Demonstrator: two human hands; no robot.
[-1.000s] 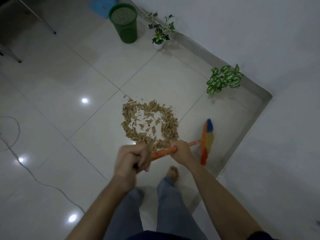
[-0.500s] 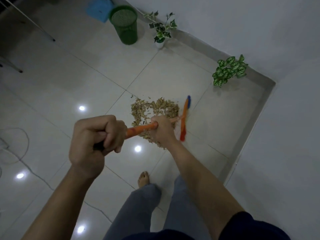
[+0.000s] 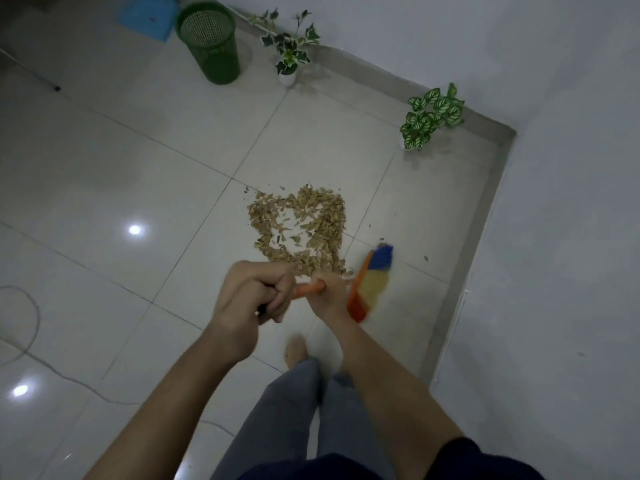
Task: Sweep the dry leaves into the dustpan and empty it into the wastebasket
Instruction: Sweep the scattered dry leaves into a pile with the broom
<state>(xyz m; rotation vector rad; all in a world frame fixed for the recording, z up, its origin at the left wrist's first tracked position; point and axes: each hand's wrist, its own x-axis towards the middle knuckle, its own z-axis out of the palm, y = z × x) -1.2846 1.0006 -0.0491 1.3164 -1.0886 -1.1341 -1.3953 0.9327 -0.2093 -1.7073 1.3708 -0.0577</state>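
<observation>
A pile of dry brown leaves (image 3: 304, 226) lies on the white tiled floor ahead of my feet. My left hand (image 3: 252, 296) grips the top end of an orange broom handle (image 3: 309, 289). Lower on the same handle, my right hand (image 3: 329, 296) holds it just above the broom head (image 3: 372, 282), whose blue, yellow and orange bristles rest on the floor right of the pile. A green mesh wastebasket (image 3: 211, 43) stands at the far end. A blue dustpan (image 3: 149, 15) lies left of it.
Two potted plants stand along the wall: one (image 3: 289, 53) right of the wastebasket, another (image 3: 431, 116) near the corner. A grey skirting (image 3: 481, 216) runs along the right wall. A thin cable (image 3: 24, 344) curls over the floor at left. My bare foot (image 3: 296, 351) is below the hands.
The broom head has swung from against the pile's right edge back to the right and nearer to me. Both hands came closer together on the handle.
</observation>
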